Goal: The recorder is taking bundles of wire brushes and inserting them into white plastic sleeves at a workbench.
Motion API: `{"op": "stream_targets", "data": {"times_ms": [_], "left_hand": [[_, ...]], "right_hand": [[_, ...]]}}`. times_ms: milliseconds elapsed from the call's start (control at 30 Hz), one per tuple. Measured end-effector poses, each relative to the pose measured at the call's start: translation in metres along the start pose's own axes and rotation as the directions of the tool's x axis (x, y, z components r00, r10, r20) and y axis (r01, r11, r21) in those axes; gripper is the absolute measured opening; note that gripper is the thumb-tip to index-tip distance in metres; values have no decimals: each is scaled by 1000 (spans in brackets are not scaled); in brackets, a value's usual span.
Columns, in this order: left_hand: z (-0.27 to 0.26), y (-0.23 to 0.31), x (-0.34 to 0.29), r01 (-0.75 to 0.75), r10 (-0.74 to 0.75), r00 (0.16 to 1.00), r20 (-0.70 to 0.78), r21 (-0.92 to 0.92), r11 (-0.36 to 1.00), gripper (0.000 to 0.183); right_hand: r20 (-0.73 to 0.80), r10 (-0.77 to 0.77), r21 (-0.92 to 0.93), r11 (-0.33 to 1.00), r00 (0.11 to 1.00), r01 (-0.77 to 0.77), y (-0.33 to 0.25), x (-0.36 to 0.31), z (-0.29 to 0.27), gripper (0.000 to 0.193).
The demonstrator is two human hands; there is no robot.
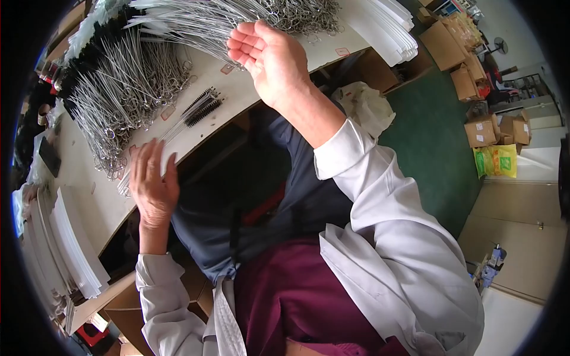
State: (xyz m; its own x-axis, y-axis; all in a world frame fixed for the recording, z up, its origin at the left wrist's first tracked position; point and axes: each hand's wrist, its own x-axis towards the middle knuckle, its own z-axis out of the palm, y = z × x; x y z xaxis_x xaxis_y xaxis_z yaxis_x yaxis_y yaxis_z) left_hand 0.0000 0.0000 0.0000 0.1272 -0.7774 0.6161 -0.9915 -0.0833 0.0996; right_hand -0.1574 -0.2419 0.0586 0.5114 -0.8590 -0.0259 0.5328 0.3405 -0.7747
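Your left hand [153, 187] is resting open at the counter [237, 89] edge, fingers lying on a few wire brushes [178, 127] whose long axes are running toward 1 o'clock. Your right hand [267, 59] is hovering open, grasping nothing, at the wire pile [196, 24] lying toward 10 o'clock.

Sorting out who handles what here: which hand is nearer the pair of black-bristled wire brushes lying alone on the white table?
Left. The left hand rests at the table edge just below the black-bristled wire brushes; the right hand hovers farther off, by the upper wire pile.
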Motion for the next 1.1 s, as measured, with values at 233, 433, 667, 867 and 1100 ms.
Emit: {"op": "stream_targets", "data": {"times_ms": [233, 433, 667, 867, 1100], "left_hand": [[1, 80, 37, -15, 27, 999, 26, -388, 922, 29], [0, 68, 39, 454, -430, 684, 589, -806, -381, 31], [17, 55, 66, 31, -446, 492, 748, -527, -850, 50], [27, 50, 67, -22, -509, 449, 734, -560, -828, 51], [46, 54, 75, 40, -505, 466, 726, -588, -808, 43]], "right_hand": [[-90, -62, 63, 996, 994, 68, -21, -2, -1, 30], [122, -88, 202, 977, 989, 62, -38, 9, -52, 21], [133, -140, 254, 962, 981, 103, -103, 26, -148, 29], [-267, -337, -114, 941, 903, 317, -136, 53, -202, 28], [-371, -581, -533, 772, 724, 346, -180, 53, -229, 31]]}}
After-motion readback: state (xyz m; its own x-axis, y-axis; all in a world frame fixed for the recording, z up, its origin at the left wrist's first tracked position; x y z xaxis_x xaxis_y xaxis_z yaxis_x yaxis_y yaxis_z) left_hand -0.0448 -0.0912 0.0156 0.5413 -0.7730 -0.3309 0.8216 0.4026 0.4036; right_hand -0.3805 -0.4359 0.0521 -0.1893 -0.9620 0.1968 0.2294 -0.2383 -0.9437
